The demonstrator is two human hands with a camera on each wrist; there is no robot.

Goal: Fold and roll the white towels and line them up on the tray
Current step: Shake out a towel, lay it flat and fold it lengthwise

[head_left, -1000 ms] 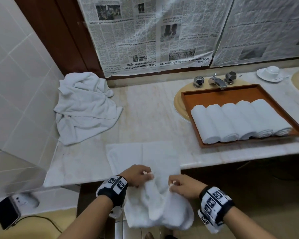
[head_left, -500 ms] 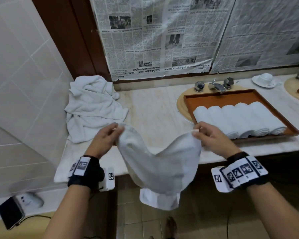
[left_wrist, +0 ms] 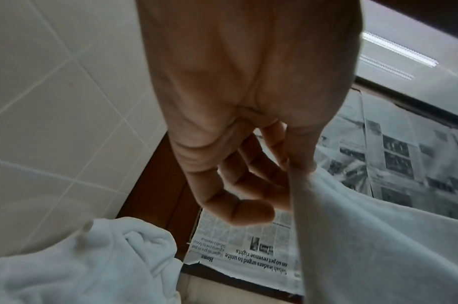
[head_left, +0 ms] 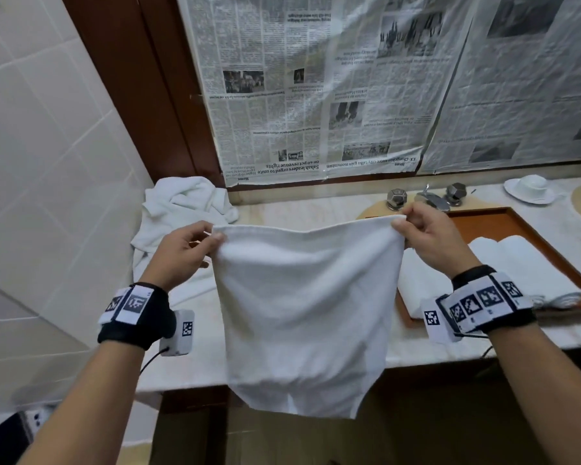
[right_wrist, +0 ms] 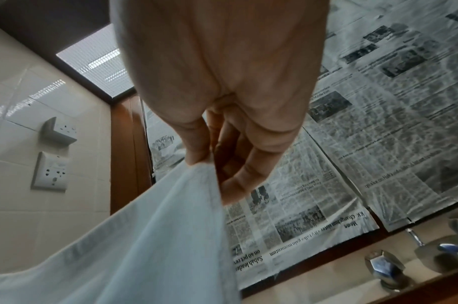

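Note:
A white towel hangs spread out in the air in front of me, above the counter's front edge. My left hand pinches its top left corner and my right hand pinches its top right corner. In the left wrist view the left hand pinches the towel. The right hand likewise nips the towel in the right wrist view. Behind my right hand stands the wooden tray with several rolled white towels side by side, partly hidden.
A heap of loose white towels lies at the counter's back left by the tiled wall. A tap with two knobs stands behind the tray; a cup and saucer sits far right. Newspaper covers the mirror. A phone lies low left.
The towel came up from the counter edge, where it hung bunched. My hands rose and moved apart, stretching its top edge taut so it hangs flat.

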